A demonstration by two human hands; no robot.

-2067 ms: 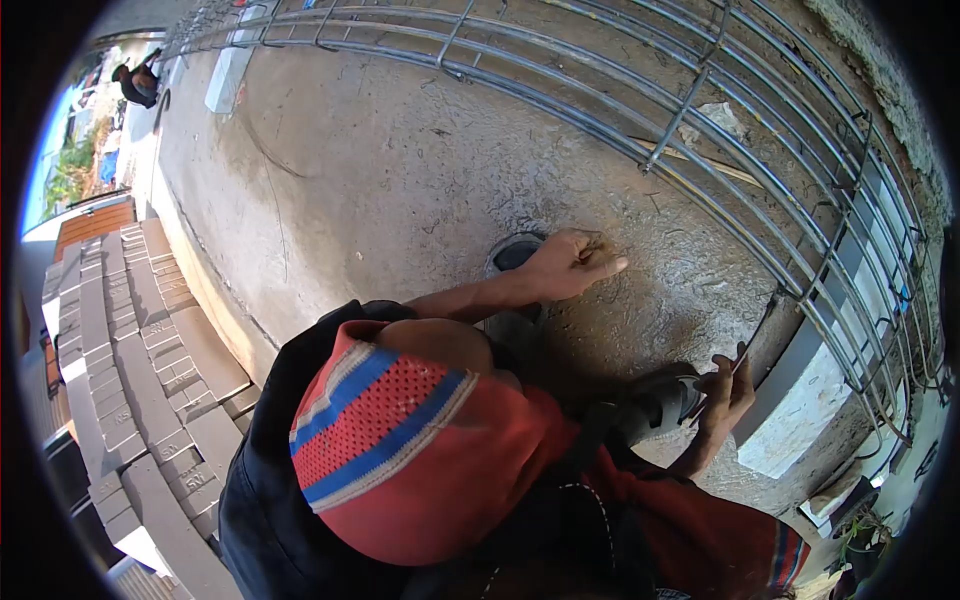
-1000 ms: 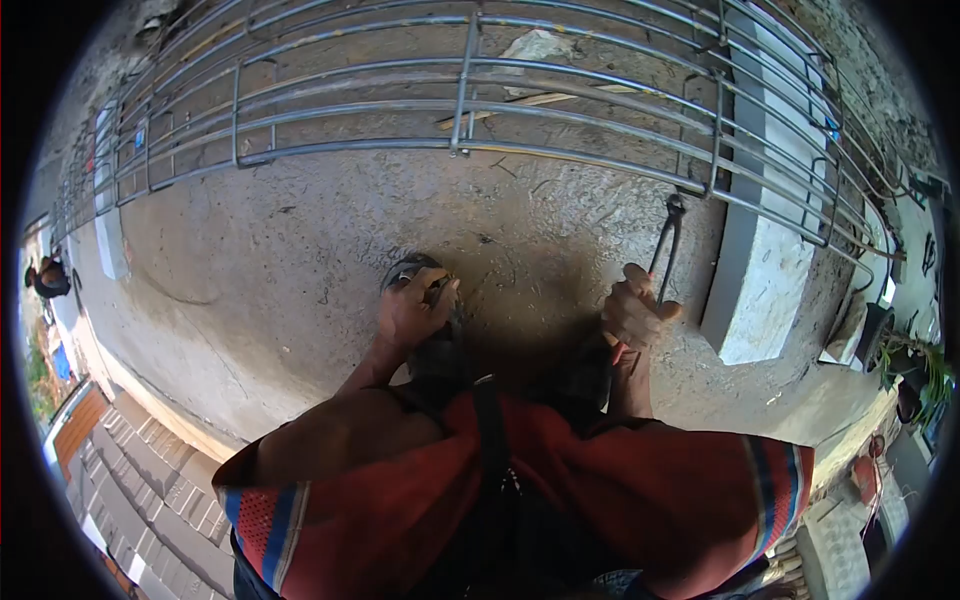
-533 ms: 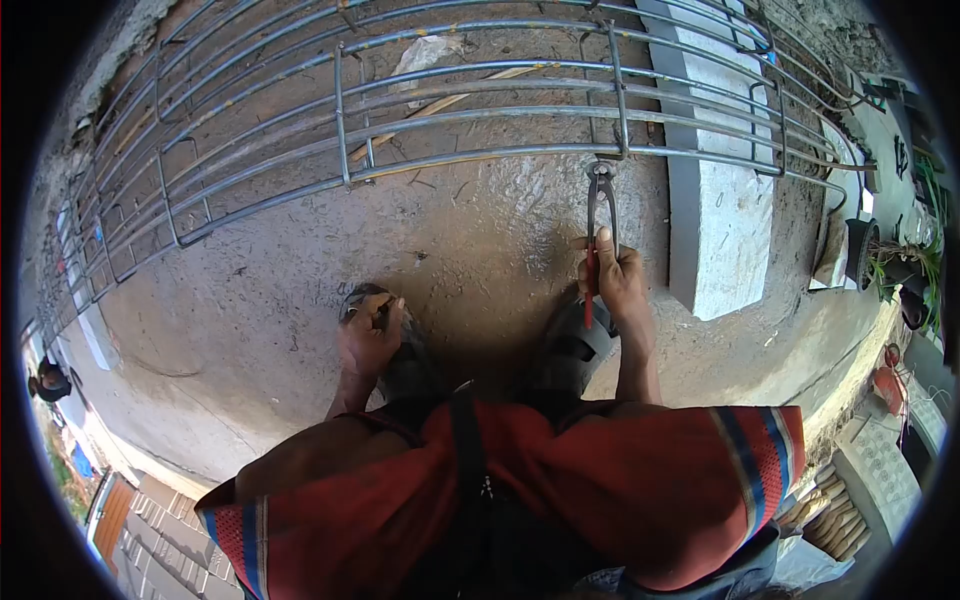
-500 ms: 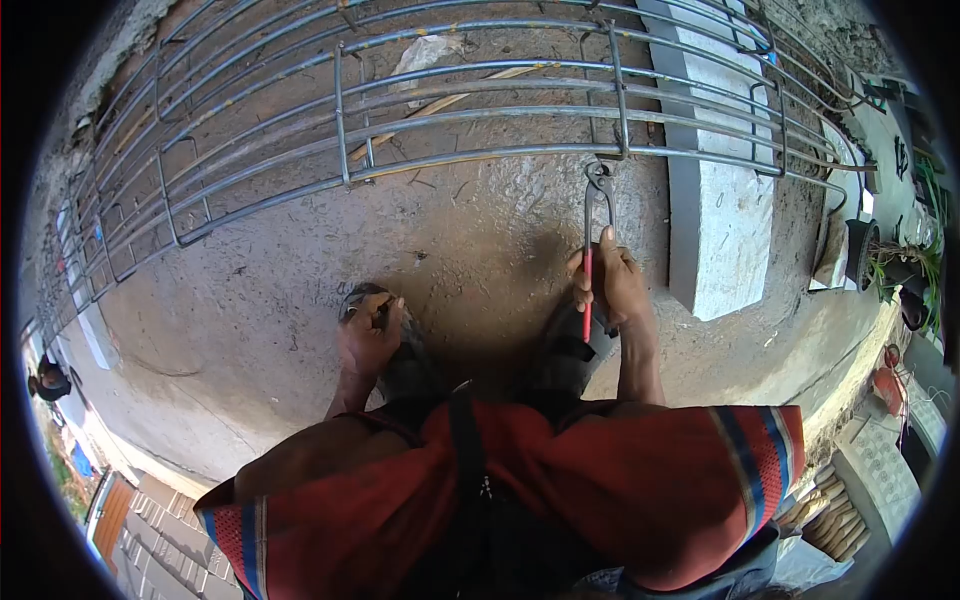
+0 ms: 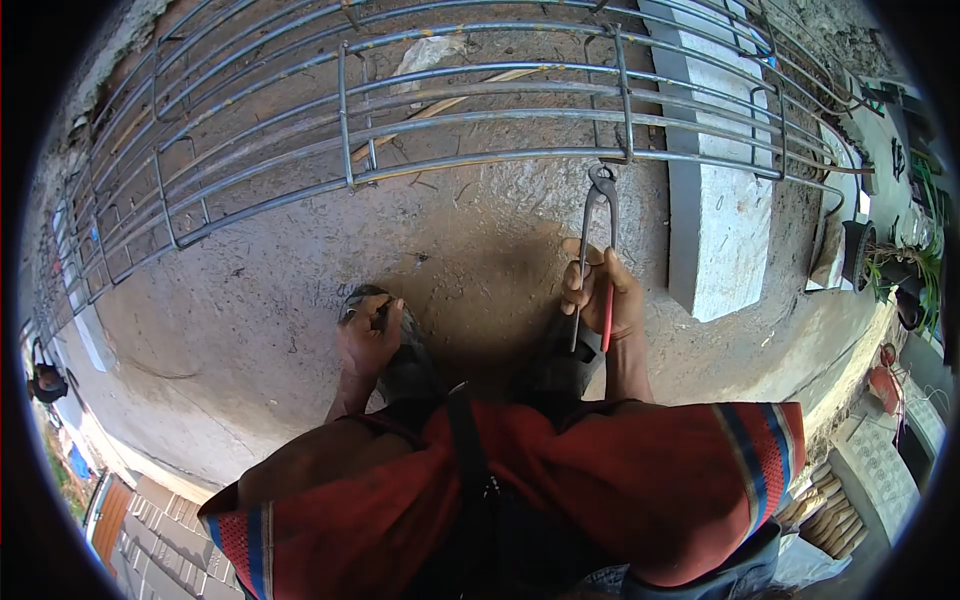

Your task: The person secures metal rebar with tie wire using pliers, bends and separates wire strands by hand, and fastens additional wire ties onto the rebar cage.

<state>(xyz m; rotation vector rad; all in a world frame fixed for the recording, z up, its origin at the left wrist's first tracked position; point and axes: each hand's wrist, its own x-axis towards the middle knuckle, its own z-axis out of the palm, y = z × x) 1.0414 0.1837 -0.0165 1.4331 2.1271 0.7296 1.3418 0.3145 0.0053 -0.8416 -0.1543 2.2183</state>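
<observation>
My right hand [image 5: 612, 295] is closed around a pair of end-cutting pincers [image 5: 598, 205]. One handle has a red grip; the other looks dark. The pincers' round jaws point away from me, just short of the nearest bar of a steel rebar cage [image 5: 480, 158], beside a cross-tie. Over my left foot, my left hand [image 5: 370, 338] is closed with its fingers curled; something small and dark may be between them, but I cannot make it out.
A long pale block [image 5: 735, 240] lies under the cage's right part. A scrap of white plastic [image 5: 430, 55] and a thin stick [image 5: 455, 100] lie on the concrete floor [image 5: 270, 290] beneath the bars. Potted plants [image 5: 905, 262] stand at the far right. Another person [image 5: 47, 383] is at the far left.
The pincers have turned over in my right hand: the red grip shows on the right instead of the left. My fingers have shifted around the handles. My left hand stays in place.
</observation>
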